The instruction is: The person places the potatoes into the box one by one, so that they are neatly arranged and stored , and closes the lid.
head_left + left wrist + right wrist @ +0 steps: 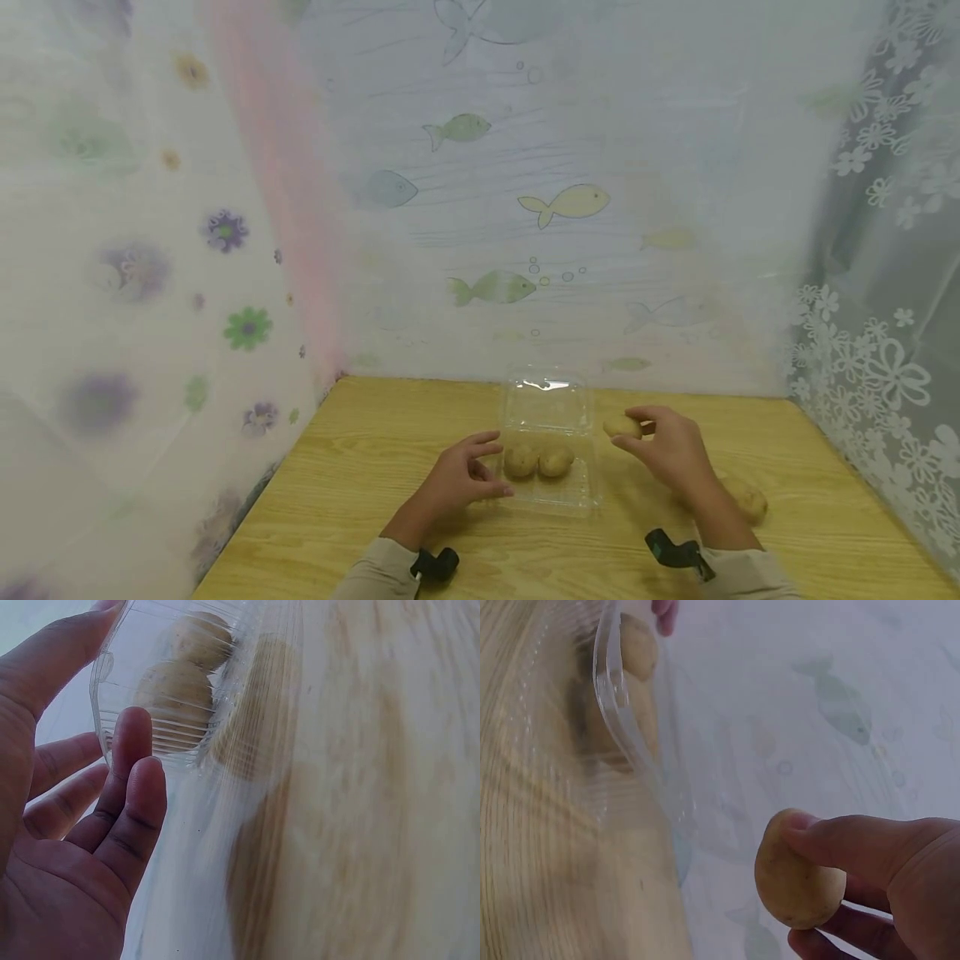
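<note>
A clear plastic clamshell box lies on the table, its lid tipped back toward the wall. Two potatoes sit side by side in its base, toward the hinge. My left hand is at the box's left side, thumb and fingers spread along the wall. In the left wrist view the fingertips overlap the ribbed side. To the right of the box, my right hand pinches another potato between thumb and fingers, held up above the table.
More potatoes lie at the right, partly hidden behind my right forearm. The wood-grain table meets a fish-patterned sheet at the back. Flowered sheets hang on both sides. Dark wrist mounts are strapped to my wrists.
</note>
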Available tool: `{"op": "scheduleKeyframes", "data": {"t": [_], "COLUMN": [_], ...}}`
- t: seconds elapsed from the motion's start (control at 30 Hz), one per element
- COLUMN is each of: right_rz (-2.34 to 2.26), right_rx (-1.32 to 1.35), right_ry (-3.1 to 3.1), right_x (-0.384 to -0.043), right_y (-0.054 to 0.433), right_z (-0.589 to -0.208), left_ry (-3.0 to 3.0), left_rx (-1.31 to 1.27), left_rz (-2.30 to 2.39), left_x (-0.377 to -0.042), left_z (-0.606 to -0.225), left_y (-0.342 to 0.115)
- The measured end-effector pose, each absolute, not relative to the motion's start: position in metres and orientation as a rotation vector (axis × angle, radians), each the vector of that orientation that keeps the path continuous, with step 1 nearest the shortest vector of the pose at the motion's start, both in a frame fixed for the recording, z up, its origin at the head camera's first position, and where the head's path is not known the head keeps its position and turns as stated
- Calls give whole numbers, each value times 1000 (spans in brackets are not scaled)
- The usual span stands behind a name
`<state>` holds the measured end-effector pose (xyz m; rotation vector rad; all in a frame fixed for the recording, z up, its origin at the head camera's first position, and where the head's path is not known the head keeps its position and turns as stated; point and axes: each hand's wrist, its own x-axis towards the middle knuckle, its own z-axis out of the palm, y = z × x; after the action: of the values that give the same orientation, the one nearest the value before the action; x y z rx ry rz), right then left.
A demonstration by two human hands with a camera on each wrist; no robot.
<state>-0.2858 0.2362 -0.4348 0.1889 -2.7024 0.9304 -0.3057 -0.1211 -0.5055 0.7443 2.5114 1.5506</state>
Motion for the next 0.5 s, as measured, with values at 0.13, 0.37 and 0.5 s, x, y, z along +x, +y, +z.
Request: {"op": "scheduleKeyframes", "data": {"t": [0.13,0.37,0.5], "right_rz": [955,966,974], "right_rx": [212,247,285], "right_ry": [-2705,-2705,-2684], "right_x": [-285,-285,-287], "right_y": [228,214,206], "right_z": [-433,-432,-433], "left_ry": [2510,2495,2488], "left_rx": [743,733,733], "left_rz": [1550,1561,1567], "left_x": [-306,-305,-305], "left_z": [-505,-504,-504], "left_y": [-121,-121,-121]}}
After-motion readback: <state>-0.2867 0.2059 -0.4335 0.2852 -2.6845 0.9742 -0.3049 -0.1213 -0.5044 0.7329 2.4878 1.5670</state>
